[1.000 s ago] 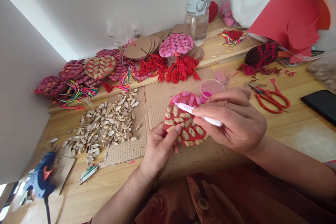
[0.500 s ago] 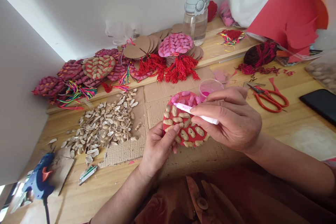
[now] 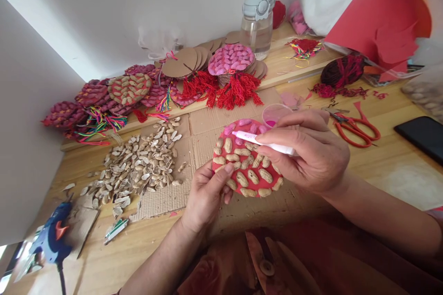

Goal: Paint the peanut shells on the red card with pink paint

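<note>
My left hand (image 3: 207,191) pinches the left edge of a round red disc (image 3: 232,173) covered with peanut shells, thumb on top. Shells along the disc's far edge are pink; the others are plain tan. A slim white pen-like marker with a pink tip (image 3: 277,147) is gripped in my right hand (image 3: 309,152), pointing left over the disc. Its tip is at the pink shells near the top. A clear plastic cup (image 3: 277,113) with pink in its bottom stands just beyond, partly hidden by my right hand.
Loose peanut shells (image 3: 145,161) cover cardboard at left, with a blue glue gun (image 3: 53,233) nearer me. Orange-handled scissors (image 3: 356,129) and a black phone (image 3: 420,136) lie right. Behind are tasselled shell discs (image 3: 231,59), a water bottle (image 3: 258,27) and dark yarn (image 3: 342,71).
My right hand and the marker have shifted slightly right, the tip moving to another shell. The disc is tilted a little differently, showing more of its lower right edge.
</note>
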